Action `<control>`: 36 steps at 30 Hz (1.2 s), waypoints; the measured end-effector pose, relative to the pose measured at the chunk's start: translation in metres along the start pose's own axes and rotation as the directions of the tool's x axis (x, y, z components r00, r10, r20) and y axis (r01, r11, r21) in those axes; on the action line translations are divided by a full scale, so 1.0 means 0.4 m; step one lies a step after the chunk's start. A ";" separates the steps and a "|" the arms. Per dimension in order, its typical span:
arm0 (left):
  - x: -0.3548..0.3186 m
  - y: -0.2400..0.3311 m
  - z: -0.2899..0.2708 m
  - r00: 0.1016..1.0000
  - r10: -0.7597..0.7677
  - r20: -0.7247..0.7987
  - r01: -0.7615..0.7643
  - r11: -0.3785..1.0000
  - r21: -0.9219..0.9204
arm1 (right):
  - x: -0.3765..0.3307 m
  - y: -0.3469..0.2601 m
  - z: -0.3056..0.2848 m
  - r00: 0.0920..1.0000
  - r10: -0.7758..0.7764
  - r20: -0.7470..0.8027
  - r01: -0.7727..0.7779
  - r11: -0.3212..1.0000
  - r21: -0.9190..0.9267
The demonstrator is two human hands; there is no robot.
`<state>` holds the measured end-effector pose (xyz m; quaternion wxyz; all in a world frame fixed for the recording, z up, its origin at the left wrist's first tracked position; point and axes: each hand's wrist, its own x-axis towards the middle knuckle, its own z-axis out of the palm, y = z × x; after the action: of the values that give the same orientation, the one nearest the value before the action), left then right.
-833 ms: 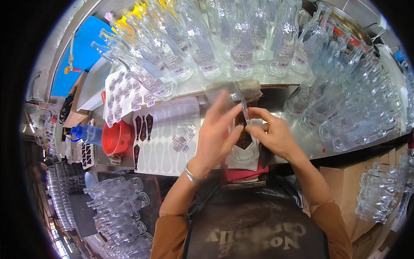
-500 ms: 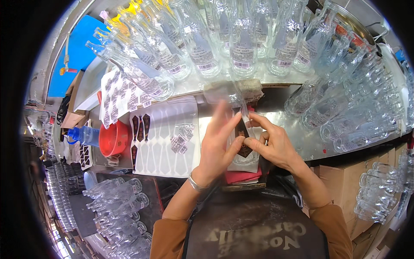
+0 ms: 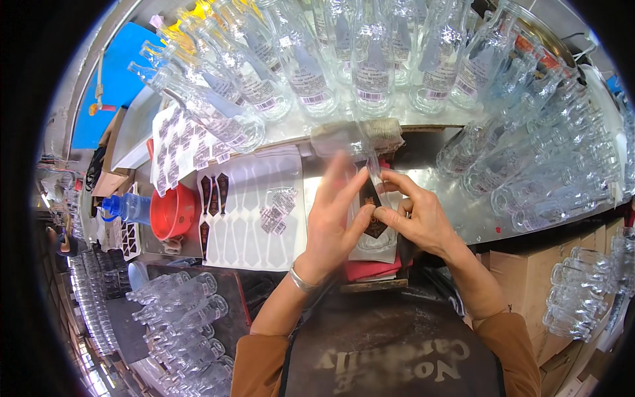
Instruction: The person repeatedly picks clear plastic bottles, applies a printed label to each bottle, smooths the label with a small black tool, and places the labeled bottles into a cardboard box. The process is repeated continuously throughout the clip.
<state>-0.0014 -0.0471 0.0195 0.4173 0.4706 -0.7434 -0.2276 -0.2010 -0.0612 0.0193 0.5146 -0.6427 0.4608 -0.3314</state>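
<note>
A clear glass bottle [image 3: 378, 244] lies in front of me with its base toward me and its neck pointing away. A dark, pointed label [image 3: 374, 227] sits on its upper side. My left hand [image 3: 329, 228] touches the label's left edge with the thumb; its other fingers are stretched out and blurred. Curled along the bottle's right side is my right hand [image 3: 423, 221], thumb pressed on the label. Under the bottle is a red cloth [image 3: 374, 270]. Beyond the hands lies a cloth-wrapped roll [image 3: 385, 134].
Labelled bottles [image 3: 372, 73] stand along the far side, with more glass bottles [image 3: 542, 175] at right. Left are a label sheet [image 3: 254, 238], a red bowl [image 3: 173, 215] and a blue-capped bottle [image 3: 126, 207]. Bottles [image 3: 188, 317] are stacked lower left; cardboard boxes [image 3: 512, 274] stand lower right.
Both hands stay at the bottle, nearly unmoved. The blurred fingers of my left hand keep moving, and the label looks slightly shifted toward me.
</note>
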 end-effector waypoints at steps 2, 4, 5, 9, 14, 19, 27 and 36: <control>0.001 -0.005 -0.002 1.000 -0.023 -0.012 0.023 0.999 -0.031 | -0.001 0.011 0.002 0.999 -0.047 -0.005 0.047 0.999 0.022; -0.014 0.004 0.005 0.982 -0.185 -0.024 0.174 0.954 -0.243 | -0.022 0.023 0.001 0.999 -0.033 -0.002 0.033 0.997 0.073; -0.019 0.012 -0.003 0.956 -0.294 0.019 0.276 0.868 -0.414 | -0.035 0.027 -0.001 1.000 -0.005 0.005 0.004 0.994 0.111; -0.065 0.005 -0.002 0.900 -0.385 0.205 0.428 0.687 -0.587 | -0.081 0.014 0.002 0.984 0.169 0.054 -0.177 0.957 0.231; -0.065 0.028 0.002 0.906 -0.359 0.226 0.416 0.650 -0.636 | -0.069 0.031 0.016 0.996 0.093 0.001 -0.092 0.984 0.151; -0.059 0.029 0.012 0.904 -0.376 0.202 0.408 0.624 -0.666 | -0.055 0.037 0.026 0.997 0.080 -0.021 -0.076 0.983 0.168; -0.066 0.015 0.022 0.899 -0.402 0.172 0.409 0.633 -0.657 | -0.051 0.028 0.028 0.994 0.104 -0.027 -0.099 0.984 0.149; -0.068 0.010 0.027 0.895 -0.421 0.148 0.406 0.629 -0.664 | -0.052 0.032 0.029 0.994 0.106 -0.027 -0.100 0.980 0.171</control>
<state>-0.0069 -0.0217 0.0053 0.5040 0.4450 -0.4755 -0.5673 -0.2012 -0.0384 0.0049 0.5753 -0.5658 0.4730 -0.3537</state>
